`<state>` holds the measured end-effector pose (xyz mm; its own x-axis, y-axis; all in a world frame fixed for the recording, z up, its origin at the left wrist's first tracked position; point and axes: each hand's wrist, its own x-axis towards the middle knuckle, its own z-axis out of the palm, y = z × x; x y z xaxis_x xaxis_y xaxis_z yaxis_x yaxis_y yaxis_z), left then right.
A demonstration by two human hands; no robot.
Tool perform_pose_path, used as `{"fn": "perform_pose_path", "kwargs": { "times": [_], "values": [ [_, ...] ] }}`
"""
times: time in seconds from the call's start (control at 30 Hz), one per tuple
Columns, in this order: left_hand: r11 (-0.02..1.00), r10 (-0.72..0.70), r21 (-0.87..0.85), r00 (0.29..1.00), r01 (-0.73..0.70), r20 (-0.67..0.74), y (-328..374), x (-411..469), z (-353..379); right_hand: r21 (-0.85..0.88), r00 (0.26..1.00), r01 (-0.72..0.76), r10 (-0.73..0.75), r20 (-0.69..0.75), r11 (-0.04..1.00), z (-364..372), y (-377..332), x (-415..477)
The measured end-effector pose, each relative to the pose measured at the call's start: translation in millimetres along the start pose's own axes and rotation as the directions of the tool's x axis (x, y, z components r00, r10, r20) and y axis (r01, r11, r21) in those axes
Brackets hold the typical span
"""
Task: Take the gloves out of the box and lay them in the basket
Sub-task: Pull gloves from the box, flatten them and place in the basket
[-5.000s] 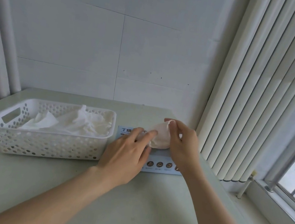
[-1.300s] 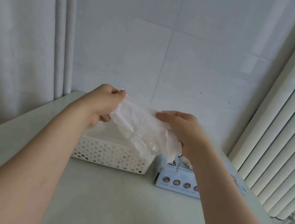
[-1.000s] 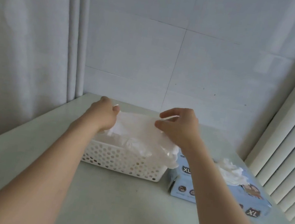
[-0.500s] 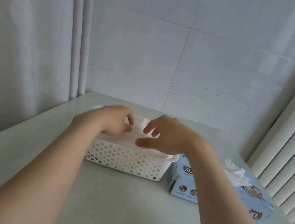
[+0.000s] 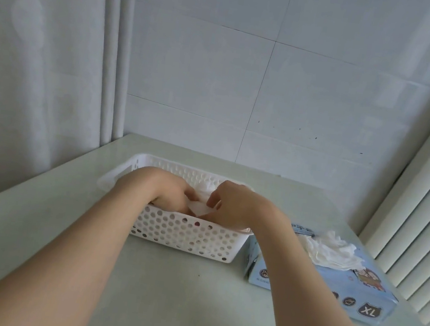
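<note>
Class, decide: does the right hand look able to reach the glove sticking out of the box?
Probably yes. The glove lies exposed on top of the box, beside the right hand in the basket, with nothing between them.

Gloves [image 5: 198, 208] in the basket [image 5: 184, 238], mostly out of sight beneath left hand [image 5: 168, 192] and right hand [image 5: 232, 206].

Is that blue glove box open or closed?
Open: crumpled white gloves spill out through the top of the blue box, beside the basket.
</note>
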<state>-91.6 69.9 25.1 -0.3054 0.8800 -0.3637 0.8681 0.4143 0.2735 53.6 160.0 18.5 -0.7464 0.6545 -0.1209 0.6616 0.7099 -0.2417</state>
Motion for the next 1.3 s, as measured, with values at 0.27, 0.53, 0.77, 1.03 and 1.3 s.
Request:
{"fn": "perform_pose_path", "kwargs": {
  "times": [0.27,0.53,0.77,1.03,1.3],
  "values": [
    [0.987,0.105,-0.086,0.948,-0.136,-0.3,2.8,-1.3,-6.5,0.088,0.975,0.019,0.001,-0.224,0.996,-11.3,-6.0,-11.5],
    [0.859,0.246,-0.097,0.571,-0.502,-0.783,56.2,-8.7,0.1,0.355,0.802,0.011,0.204,-0.562,0.935,-19.8,33.1,-49.8],
    [0.739,0.468,0.073,0.432,-0.669,-0.771,120.2,-14.9,46.4,0.488,0.663,-0.05,0.395,-0.636,0.871,-10.5,107.8,-91.5],
    [0.751,0.605,0.204,0.53,-0.629,-0.594,153.7,-5.7,118.5,0.345,0.75,-0.026,0.247,-0.614,0.938,14.6,159.9,-139.5],
    [0.83,0.547,0.312,0.569,-0.462,-0.614,147.8,5.5,136.8,0.183,0.673,0.038,0.111,-0.731,0.982,29.6,177.4,-126.9]
  ]
}}
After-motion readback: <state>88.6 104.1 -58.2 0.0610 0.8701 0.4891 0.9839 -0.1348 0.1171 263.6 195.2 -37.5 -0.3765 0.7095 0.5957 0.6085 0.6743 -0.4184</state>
